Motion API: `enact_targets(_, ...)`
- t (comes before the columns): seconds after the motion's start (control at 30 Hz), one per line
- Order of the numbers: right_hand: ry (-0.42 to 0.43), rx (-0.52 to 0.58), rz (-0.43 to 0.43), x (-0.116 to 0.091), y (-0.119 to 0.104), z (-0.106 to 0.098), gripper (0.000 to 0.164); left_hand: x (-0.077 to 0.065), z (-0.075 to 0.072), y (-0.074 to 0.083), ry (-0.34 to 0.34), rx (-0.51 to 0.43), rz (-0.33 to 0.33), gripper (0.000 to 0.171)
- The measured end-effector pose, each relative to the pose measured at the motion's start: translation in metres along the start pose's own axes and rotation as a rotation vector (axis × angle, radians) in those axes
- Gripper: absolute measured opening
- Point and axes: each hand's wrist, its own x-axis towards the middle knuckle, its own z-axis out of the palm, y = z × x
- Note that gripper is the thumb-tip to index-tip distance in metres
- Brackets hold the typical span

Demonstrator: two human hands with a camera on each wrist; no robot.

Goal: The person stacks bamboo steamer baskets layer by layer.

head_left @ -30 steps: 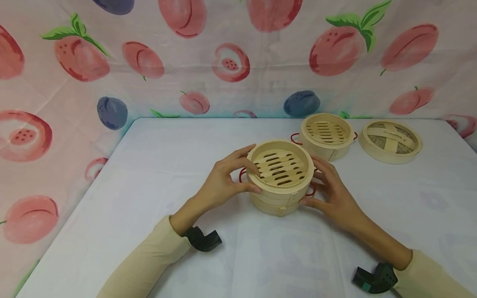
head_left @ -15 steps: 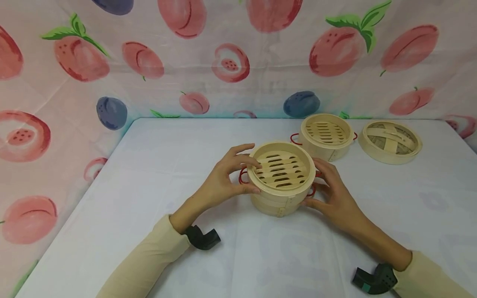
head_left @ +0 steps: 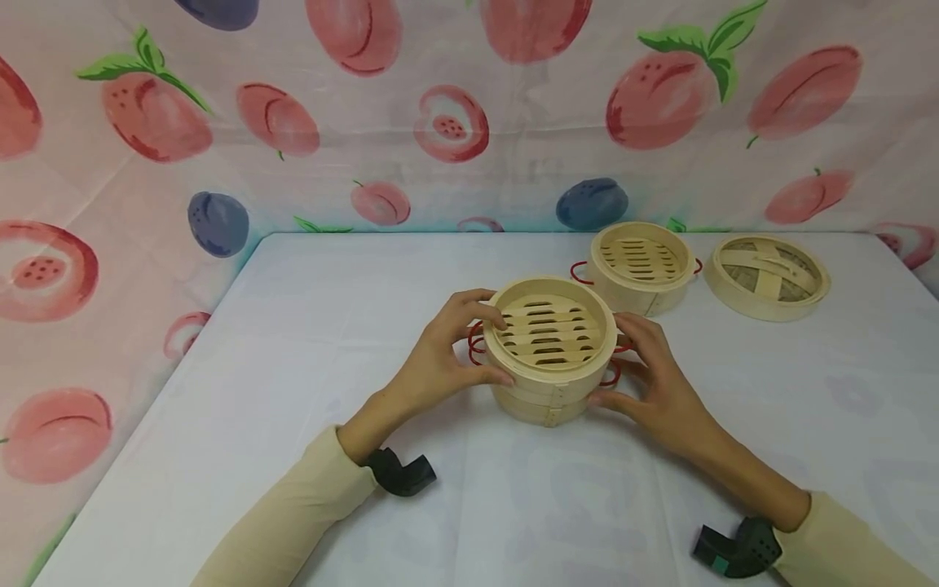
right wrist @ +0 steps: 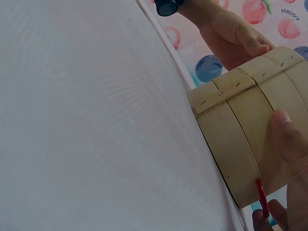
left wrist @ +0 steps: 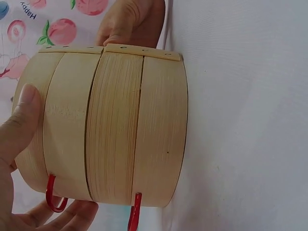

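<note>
The inside of the lower steamer basket (head_left: 524,408) is hidden by the upper steamer basket (head_left: 543,385) on it. In the head view the pair also covers some fingertips of the left hand (head_left: 447,355) and the right hand (head_left: 656,391). Towards the table's (head_left: 455,522) far right corner, the bamboo lid (head_left: 766,284) keeps its underside out of sight, its weave too blurred to follow. The table's near edge is cut off, as are the left sleeve (head_left: 293,509) and right sleeve (head_left: 844,536). The left wrist view crops the lower red handle (left wrist: 135,214)
</note>
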Motion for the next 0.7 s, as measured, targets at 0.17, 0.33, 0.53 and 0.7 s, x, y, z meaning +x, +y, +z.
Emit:
enact_targets(0.17,0.021,-0.009,-0.019,0.001,-0.012,0.001,0.098,0.001,0.0,-0.001,-0.004,-0.026,0.003,0.056)
enact_targets(0.33,0.026,0.003,-0.016,0.003,-0.018,0.001,0.097,0.001,0.0,-0.001,-0.007,-0.022,-0.002,0.056)
enact_targets(0.53,0.024,0.012,-0.001,0.001,-0.003,0.001,0.101,0.001,0.0,-0.001,-0.012,-0.029,-0.014,0.055)
enact_targets(0.7,0.023,0.012,0.007,0.0,-0.001,0.001,0.102,0.0,-0.001,-0.001,-0.011,-0.036,-0.019,0.056)
